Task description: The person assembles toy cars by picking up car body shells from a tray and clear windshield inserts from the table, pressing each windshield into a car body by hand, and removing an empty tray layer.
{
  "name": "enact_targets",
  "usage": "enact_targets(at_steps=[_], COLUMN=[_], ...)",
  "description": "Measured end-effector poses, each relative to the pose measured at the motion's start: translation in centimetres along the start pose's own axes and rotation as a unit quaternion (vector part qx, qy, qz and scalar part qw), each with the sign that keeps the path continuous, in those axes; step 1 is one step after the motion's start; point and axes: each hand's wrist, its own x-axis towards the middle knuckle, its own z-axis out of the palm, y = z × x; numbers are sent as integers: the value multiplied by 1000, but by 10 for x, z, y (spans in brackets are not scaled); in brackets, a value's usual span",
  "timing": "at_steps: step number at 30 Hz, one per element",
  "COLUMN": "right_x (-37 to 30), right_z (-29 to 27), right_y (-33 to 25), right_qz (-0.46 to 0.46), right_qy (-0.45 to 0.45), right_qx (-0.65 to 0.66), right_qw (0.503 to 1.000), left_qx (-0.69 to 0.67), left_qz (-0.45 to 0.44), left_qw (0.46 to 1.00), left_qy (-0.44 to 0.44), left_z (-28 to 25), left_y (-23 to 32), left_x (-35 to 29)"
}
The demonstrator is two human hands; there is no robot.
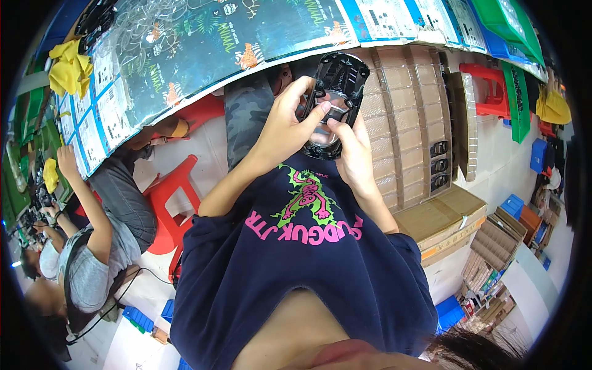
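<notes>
Both my hands grip a glossy black toy car body (pixel 343 69) above my lap, just off the table's front edge. My left hand (pixel 292 122) wraps its left side, the thumb pressing on the clear window area in the middle. On the right side, my right hand (pixel 354 145) is closed round the lower part, its thumb also on the middle, close to the left thumb. Fingers beneath the car body are hidden.
Ahead lies a table with a dark printed cover (pixel 209 46) and clear plastic pieces. A divided cardboard tray (pixel 401 123) at right holds several black parts (pixel 439 165), beside a closed carton (pixel 441 216). A red stool (pixel 176 197) and a seated person (pixel 102 259) are at left.
</notes>
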Motion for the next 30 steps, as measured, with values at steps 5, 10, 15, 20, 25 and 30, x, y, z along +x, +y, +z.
enact_targets(at_steps=[5, 10, 15, 20, 25, 30], right_x=[-1, -3, -7, -9, -8, -7], right_z=[2, 3, 4, 9, 7, 12], right_y=[4, 5, 1, -8, -18, -35], right_qz=[-59, -67, -70, -83, -124, -71], right_qy=[9, -16, -31, -22, -17, -47], right_qx=[-91, -132, -157, -174, -249, -293], right_qw=[994, 989, 985, 981, 960, 952], left_qx=[-138, -190, -174, -180, -100, -86], left_qz=[-64, -124, -87, -87, -17, -21], left_qw=[988, 974, 981, 979, 993, 996], left_qy=[17, 8, -16, -36, -55, -21], left_z=[7, 5, 3, 1, -1, -2], left_y=[12, 20, 17, 17, 19, 27], left_x=[-7, -10, -12, -11, -11, -12])
